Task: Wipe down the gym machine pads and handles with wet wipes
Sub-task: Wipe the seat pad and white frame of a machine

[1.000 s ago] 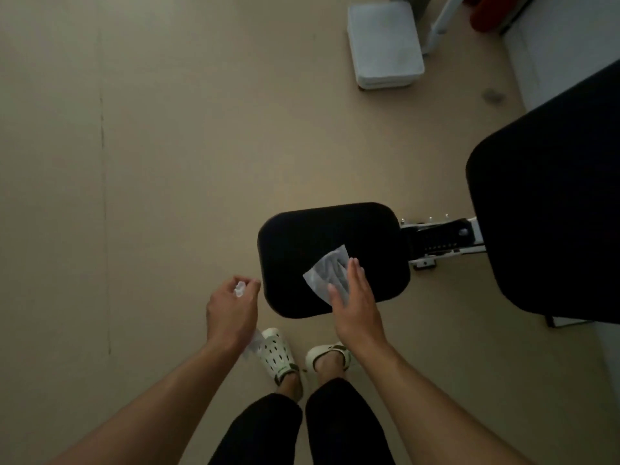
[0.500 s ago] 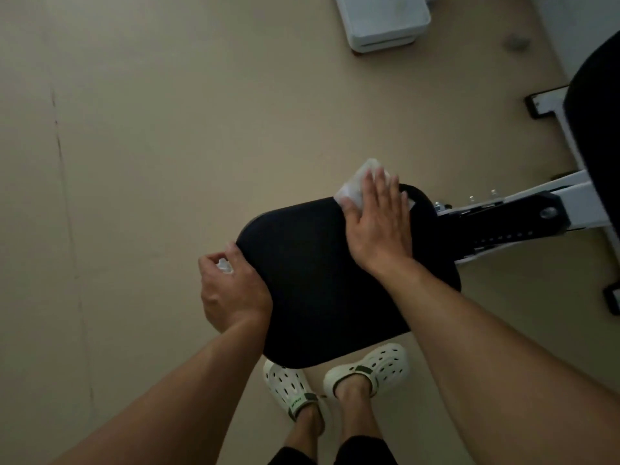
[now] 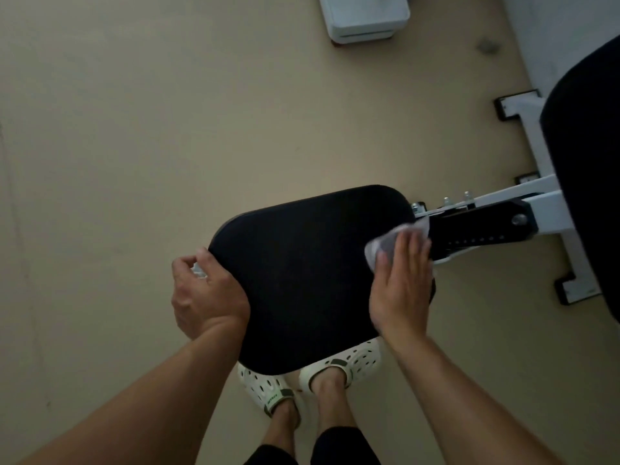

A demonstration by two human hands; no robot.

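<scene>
Now the right hand (image 3: pixel 401 283) lies flat, fingers straight and together, pressing a wet wipe (image 3: pixel 385 243) onto the far right corner of the black seat pad (image 3: pixel 308 280). The wipe pokes out beyond the fingertips and hangs partly over the pad's edge, toward the black adjuster bar (image 3: pixel 476 229). A flat palm spreads the pressure, so I judge this hold suits a broad sweep better than a pinch would.

At the pad's left edge the left hand (image 3: pixel 204 293) is curled round the rim, thumb side up, and seems to steady the pad against the push of the wipe. Something small and pale (image 3: pixel 198 271) shows between its fingers, perhaps a scrap of wipe or wrapper; I cannot tell which. The two hands are well apart, one at each side of the pad.

Beyond the pad, the white frame (image 3: pixel 550 209) carries bolts (image 3: pixel 456 199) just beside the wiped corner, and these could snag the loose wipe edge. A second, larger black pad (image 3: pixel 590 182) fills the right margin. On the beige floor (image 3: pixel 151 129) a white box-like thing (image 3: pixel 365 18) stands well away at the top. Below the near edge of the seat pad stand the person's feet in white clogs (image 3: pixel 342 364), partly hidden under it.

Most of the seat pad looks untouched by the wipe's present position; no handles are in view.
</scene>
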